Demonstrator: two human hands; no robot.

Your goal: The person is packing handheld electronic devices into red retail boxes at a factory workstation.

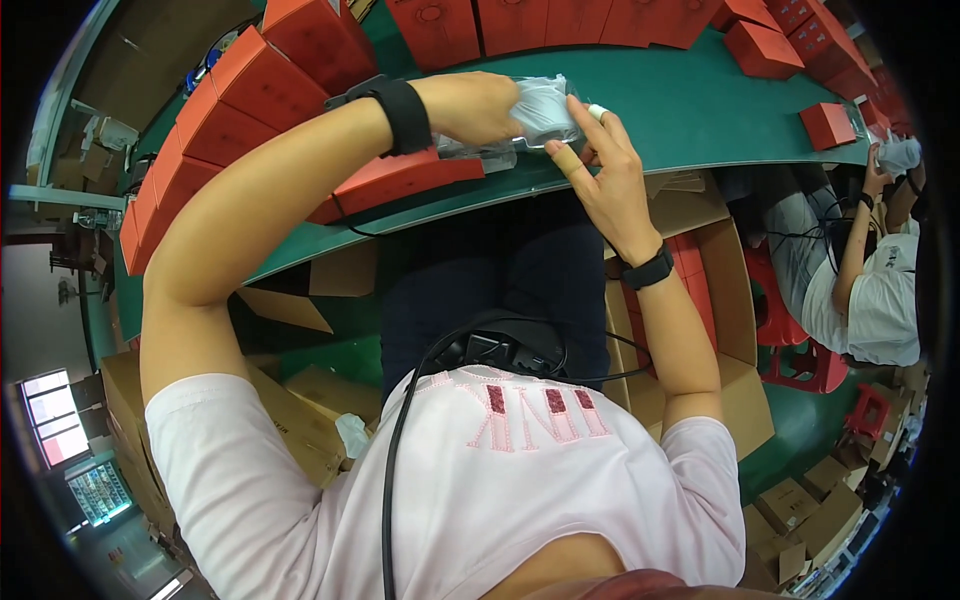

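Above the green table, both hands are at a white bagged item (543, 108) set in a clear plastic tray. My left hand (475, 107) is closed on its left side, with its fingertips mostly hidden. On the opposite side my right hand (612, 185) grips the edge between thumb and fingers; its thumb has a tan wrap and one finger a white one. What is inside the white bag cannot be made out. Just below my left wrist lies a red box (405, 183), and beside it another clear plastic tray (490, 157).
Red boxes (245, 85) line the left and far sides of the green table (665, 110). An open carton (735, 290) holding red boxes stands by my right forearm. A co-worker (880, 270) sits at the right. A black cable (395, 480) runs down my shirt.
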